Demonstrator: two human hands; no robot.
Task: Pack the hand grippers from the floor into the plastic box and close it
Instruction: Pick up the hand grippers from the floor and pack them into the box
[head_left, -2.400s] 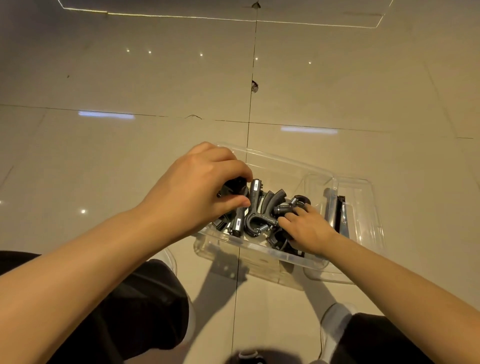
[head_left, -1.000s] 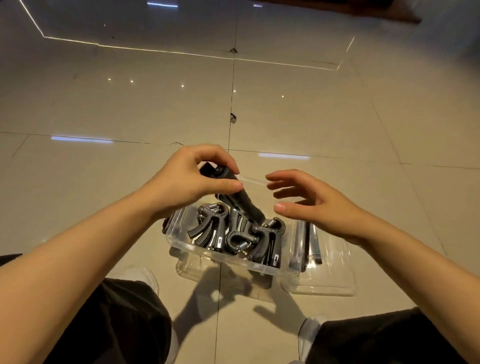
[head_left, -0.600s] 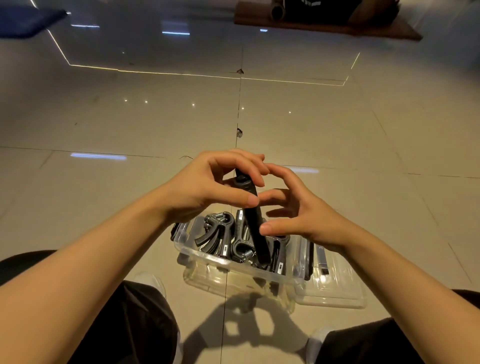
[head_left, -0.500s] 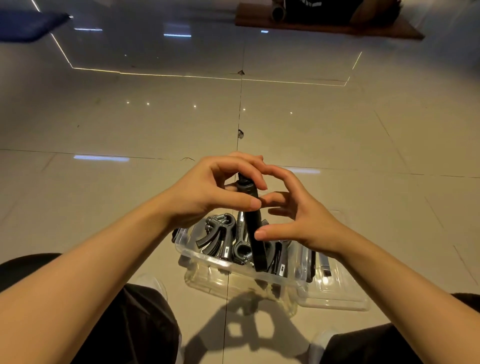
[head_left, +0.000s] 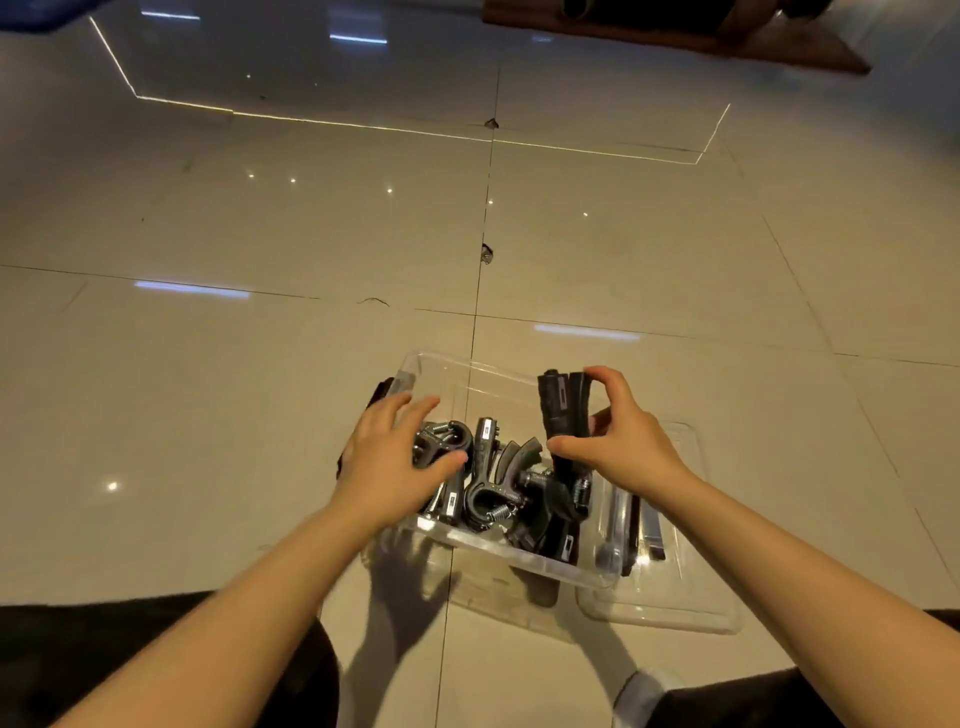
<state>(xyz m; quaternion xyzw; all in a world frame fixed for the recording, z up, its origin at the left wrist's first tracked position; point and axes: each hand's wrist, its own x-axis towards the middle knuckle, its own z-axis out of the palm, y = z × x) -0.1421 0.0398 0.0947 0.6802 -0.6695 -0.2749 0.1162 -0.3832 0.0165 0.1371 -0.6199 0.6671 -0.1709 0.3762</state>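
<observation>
I see glossy beige floor tiles (head_left: 260, 395) under a clear plastic box (head_left: 519, 558), its transparent lid (head_left: 685, 613) lying flat just beside it on the right. Black hand grippers (head_left: 493, 483) with coiled metal springs lie jumbled inside; their small white labels are too small to read. My right hand (head_left: 618, 441) pinches one ribbed-handled gripper (head_left: 563, 415) upright over the box. My left hand (head_left: 389, 462) hovers over the pile, fingers spread, holding nothing.

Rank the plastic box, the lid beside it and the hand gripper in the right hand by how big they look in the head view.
1. Plastic box
2. Lid, partly hidden behind the box, so its rank against the box is unsure
3. Hand gripper held in the right hand, clearly smallest
</observation>
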